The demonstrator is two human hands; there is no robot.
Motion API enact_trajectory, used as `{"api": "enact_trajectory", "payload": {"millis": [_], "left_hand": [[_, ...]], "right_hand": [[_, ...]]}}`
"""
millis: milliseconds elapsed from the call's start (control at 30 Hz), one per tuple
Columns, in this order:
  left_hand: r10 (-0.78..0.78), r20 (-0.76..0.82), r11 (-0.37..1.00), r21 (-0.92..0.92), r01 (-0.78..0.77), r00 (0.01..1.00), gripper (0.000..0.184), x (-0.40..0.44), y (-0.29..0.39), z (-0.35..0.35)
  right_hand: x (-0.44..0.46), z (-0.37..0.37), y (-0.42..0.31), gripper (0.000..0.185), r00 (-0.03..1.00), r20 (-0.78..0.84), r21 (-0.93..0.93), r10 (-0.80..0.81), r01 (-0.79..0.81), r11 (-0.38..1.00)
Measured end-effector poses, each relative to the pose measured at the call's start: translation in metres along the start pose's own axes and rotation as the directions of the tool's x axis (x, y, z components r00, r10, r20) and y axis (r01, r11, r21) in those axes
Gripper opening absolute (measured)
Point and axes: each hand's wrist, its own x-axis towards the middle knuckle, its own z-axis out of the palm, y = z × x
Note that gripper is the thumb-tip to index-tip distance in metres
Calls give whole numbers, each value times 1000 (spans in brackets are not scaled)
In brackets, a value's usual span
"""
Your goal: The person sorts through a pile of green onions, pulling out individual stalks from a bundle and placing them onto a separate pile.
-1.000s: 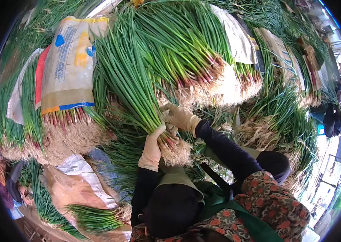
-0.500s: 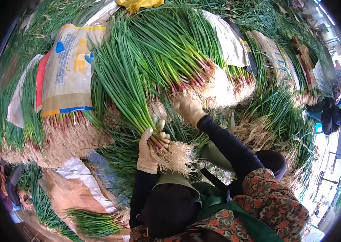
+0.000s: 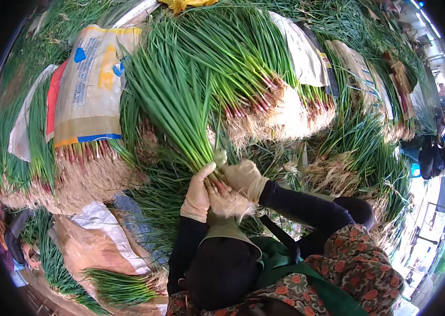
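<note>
My left hand (image 3: pixel 198 194), in a pale glove, is wrapped round the lower stalks of a bunch of spring onions (image 3: pixel 193 138). The long green leaves fan up and to the left, and the pale roots (image 3: pixel 232 204) hang below the grip. Against the right side of the same bunch is my right hand (image 3: pixel 244 176), also gloved, its fingers curled in at the stalk bases. Its fingertips are partly hidden. Just beyond both hands lies a large pile of spring onions (image 3: pixel 248 73), with reddish bases and roots facing me.
A printed sack (image 3: pixel 88 84) covers another pile at the left, and a white sack (image 3: pixel 298 50) lies across the pile at the right. Lower left, a small bunch of spring onions (image 3: pixel 120 286) rests on brownish sacking (image 3: pixel 83 237). A person (image 3: pixel 433 152) is at the far right.
My right hand has come down from the edge of the large pile to the bunch in my left hand. The bunch's leaves have swung slightly right.
</note>
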Motion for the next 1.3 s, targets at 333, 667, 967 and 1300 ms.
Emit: {"api": "enact_trajectory", "payload": {"millis": [333, 667, 967, 1300], "left_hand": [[21, 99, 977, -213, 1, 995, 26, -9, -1, 12], [35, 15, 971, -237, -31, 999, 34, -14, -9, 11], [330, 237, 904, -359, -234, 914, 35, -49, 28, 33], [152, 110, 931, -351, -104, 982, 44, -13, 5, 7]], "right_hand": [[33, -6, 42, 58, 941, 328, 707, -82, -302, -639], [42, 28, 3, 26, 819, 572, 258, -42, -228, -939], [40, 66, 21, 36, 920, 393, 505, 6, -221, 834], [136, 25, 101, 37, 883, 129, 295, 451, -469, 833]]}}
